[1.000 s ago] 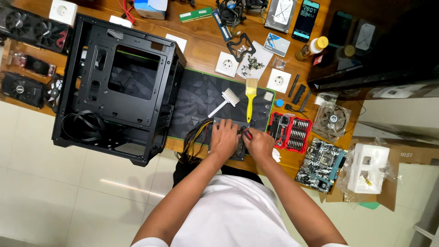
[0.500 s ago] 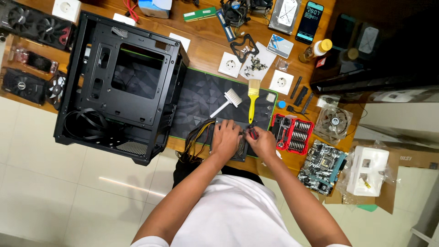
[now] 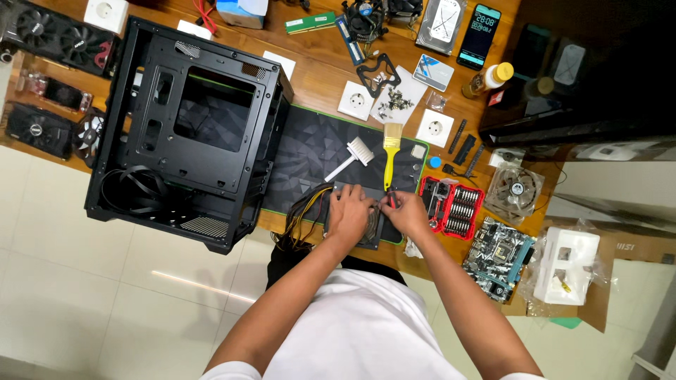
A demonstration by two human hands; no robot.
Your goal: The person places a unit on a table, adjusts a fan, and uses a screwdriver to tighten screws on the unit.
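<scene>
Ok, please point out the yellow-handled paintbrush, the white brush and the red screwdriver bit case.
yellow-handled paintbrush (image 3: 388, 160), head view, on the handle.
white brush (image 3: 360, 150), head view, on its head.
red screwdriver bit case (image 3: 461, 207), head view, on the bits.

Wooden table (image 3: 320, 74) stands over a pale tiled floor (image 3: 105, 295). Black open computer case (image 3: 186, 134) sits at 9 o'clock, overhanging the near edge. Dark green-edged desk mat (image 3: 310, 151) lies at centre. Graphics cards (image 3: 60, 42) at 10 o'clock. White socket plates (image 3: 355, 100) and a pile of screws (image 3: 398, 100) at 12. Red bit set (image 3: 454, 204) and motherboard (image 3: 496, 257) at 4 o'clock.
</scene>
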